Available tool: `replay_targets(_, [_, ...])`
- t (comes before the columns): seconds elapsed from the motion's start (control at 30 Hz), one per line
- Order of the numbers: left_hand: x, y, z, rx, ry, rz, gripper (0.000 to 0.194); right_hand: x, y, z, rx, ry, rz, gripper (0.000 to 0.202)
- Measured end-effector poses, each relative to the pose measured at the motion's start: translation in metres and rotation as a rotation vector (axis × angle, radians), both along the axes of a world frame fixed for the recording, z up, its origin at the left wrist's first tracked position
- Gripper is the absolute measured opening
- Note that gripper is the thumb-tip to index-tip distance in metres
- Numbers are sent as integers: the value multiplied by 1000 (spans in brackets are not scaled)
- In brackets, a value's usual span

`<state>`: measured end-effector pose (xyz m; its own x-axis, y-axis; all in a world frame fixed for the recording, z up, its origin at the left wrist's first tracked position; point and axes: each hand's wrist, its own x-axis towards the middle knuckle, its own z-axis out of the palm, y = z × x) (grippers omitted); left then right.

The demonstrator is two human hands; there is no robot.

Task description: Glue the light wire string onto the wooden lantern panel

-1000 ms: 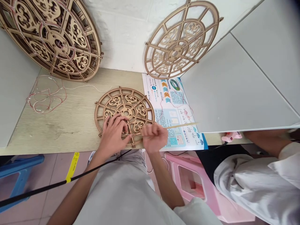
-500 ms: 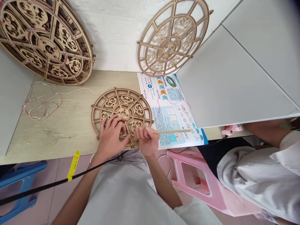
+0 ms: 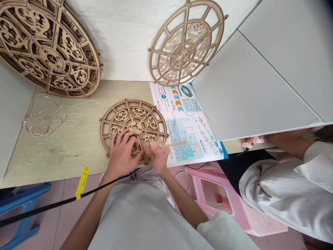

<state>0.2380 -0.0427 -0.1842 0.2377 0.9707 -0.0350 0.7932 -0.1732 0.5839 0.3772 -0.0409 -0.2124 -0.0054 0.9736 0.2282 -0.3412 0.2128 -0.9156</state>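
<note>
A round brown openwork wooden wheel (image 3: 135,127) with scroll-shaped inserts lies flat on the table. My left hand (image 3: 123,150) rests on its near left part, fingers bent and thumb held apart from them. My right hand (image 3: 157,154) is closed round a thin, pale wooden stick (image 3: 177,143) over the wheel's near right edge. The stick points right, across a printed sheet (image 3: 182,128), and is smeared by motion. Whatever is at the stick's other end is hidden by my fingers.
Stacked wooden wheels (image 3: 52,52) with wires lean at the left; another wheel (image 3: 182,57) leans against the wall. Tangled thin wire (image 3: 44,119) lies on the table (image 3: 80,149). A grey panel (image 3: 249,80) stands right. Beside me are a pink stool (image 3: 215,194) and a person's sleeve (image 3: 314,163).
My right hand has shifted slightly left and inward over the wheel, taking the wooden stick along. My left hand stays in place on the wheel. The whole view has shifted a little.
</note>
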Motion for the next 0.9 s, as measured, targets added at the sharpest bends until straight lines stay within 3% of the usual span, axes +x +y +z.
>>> replay_targets(0.13, [-1, -1, -1, -1, 4, -9, 15, 27, 10, 38, -60, 194, 59, 55])
replay_targets(0.23, [-2, -2, -2, 19, 8, -26, 18, 51, 9, 55, -58, -121, -74, 53])
replay_targets(0.33, [-3, -2, -3, 41, 7, -38, 24, 65, 5, 48, -64, -667, -85, 43])
replay_targets(0.43, [-4, -2, -4, 75, 12, -52, 29, 72, 2, 31, -65, -949, 56, 29])
replay_targets(0.53, [-4, -1, -8, 130, 21, -24, 32, 76, 0, 23, -63, -1043, 127, 28])
replay_targets(0.73, [-7, 4, -11, 158, 12, -30, 27, 71, -17, 32, -57, -1168, 247, 25])
replay_targets(0.9, [-7, 6, -11, 181, 7, -40, 31, 64, -32, 25, 129, -1240, 139, 17])
